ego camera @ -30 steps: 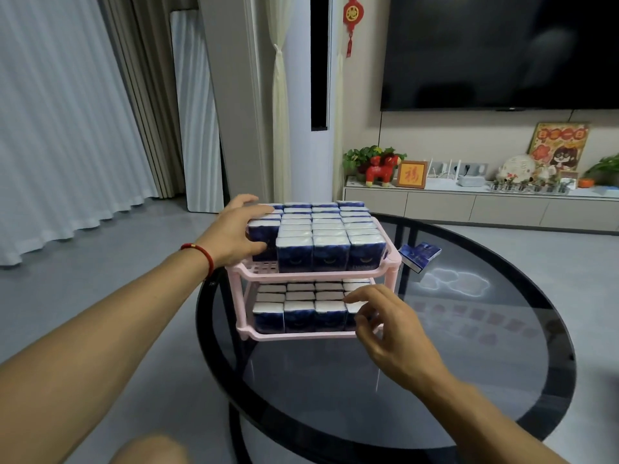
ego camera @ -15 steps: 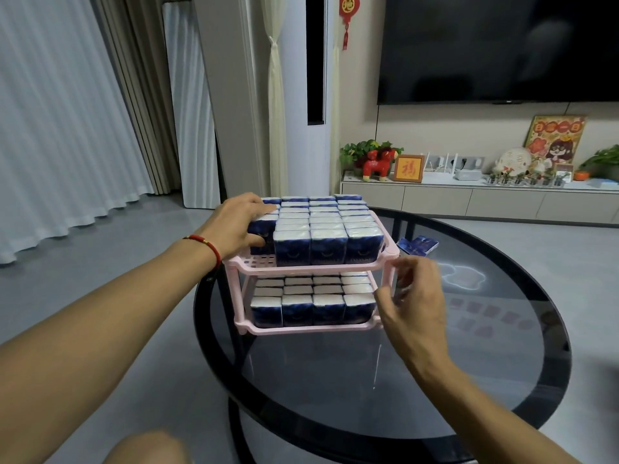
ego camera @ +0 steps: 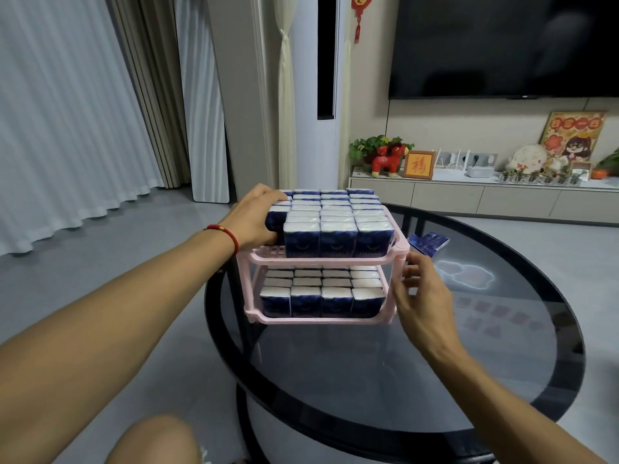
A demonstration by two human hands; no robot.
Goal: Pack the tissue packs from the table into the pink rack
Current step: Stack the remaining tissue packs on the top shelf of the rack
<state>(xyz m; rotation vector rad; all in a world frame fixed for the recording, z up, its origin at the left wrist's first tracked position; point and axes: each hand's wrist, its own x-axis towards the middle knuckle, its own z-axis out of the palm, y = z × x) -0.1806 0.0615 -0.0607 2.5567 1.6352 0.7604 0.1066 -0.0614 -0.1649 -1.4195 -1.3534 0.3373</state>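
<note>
A bare knee point(ego camera: 154, 440) shows at the bottom edge. Above it the round dark glass counter point(ego camera: 385, 373) fills the lower middle. On its near-left part stands the pink rack point(ego camera: 321, 259), both tiers filled with rows of blue-and-white tissue packs point(ego camera: 336, 237). The right hand point(ego camera: 420, 296) is at the rack's right corner post, fingers loosely spread; contact looks likely but is unclear. The left hand point(ego camera: 256, 219), with a red bracelet point(ego camera: 227, 234), grips the leftmost packs on the top tier. One loose pack point(ego camera: 428, 243) lies behind the rack at centre right.
</note>
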